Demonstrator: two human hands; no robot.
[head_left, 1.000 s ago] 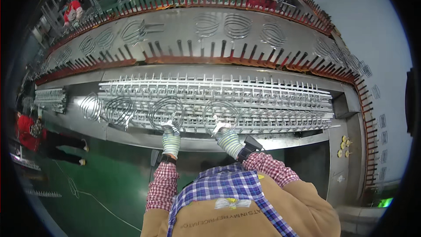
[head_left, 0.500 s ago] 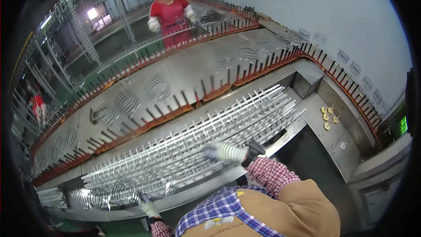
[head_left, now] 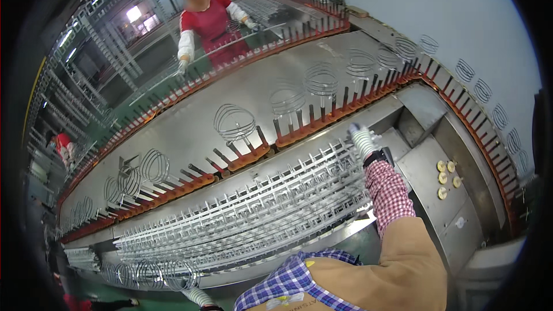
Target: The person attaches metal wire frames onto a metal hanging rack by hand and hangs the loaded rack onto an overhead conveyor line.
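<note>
Reaching right hand (head_left: 362, 138) onto wire rack (head_left: 259, 207), grip unclear, left hand (head_left: 199, 295) cut off, grip hidden.

We see an evenly, brightly lit hall under a strong fisheye, whose round field ends in a black rim and bends the long metal table (head_left: 190, 132) and its orange-edged peg rows (head_left: 242, 158) into arcs. Light enters from a bright window (head_left: 133, 12) and ceiling strips at upper left; the steel sheet returns a soft sheen, and shadows under the wire rack (head_left: 247, 210) stay faint. Focus holds across the centre, where we resolve the knit of the gloved right hand (head_left: 363, 140), while the coiled springs (head_left: 152, 273) near the lower left rim smear and darken.
</note>
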